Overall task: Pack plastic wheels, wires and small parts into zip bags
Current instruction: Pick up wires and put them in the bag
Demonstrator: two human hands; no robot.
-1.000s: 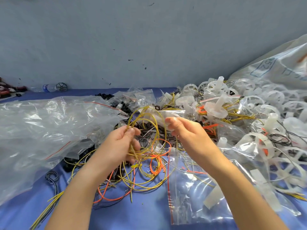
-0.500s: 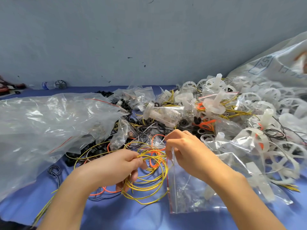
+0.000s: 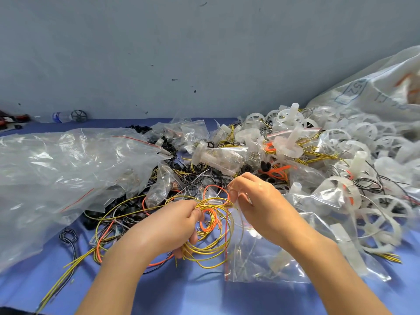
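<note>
One wire coil [image 3: 216, 201] inside left grip [image 3: 172, 226]

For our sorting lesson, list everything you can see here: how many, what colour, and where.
yellow wire coil: one, yellow with orange loops, front centre
zip bag: one, clear with red seal, front, right of the coil
large plastic bag: one, clear, left
plastic wheels: many, translucent white, heaped at right
loose wires: many, black, yellow, orange, centre
small zip bags: several, clear, back centre
bottle: one, clear with blue label, far left by the wall
dark wheel: one, beside the bottle
sack: one, white, upper right
table cover: one, blue, underneath
left hand: grips the coil
right hand: pinches the zip bag's mouth
</note>
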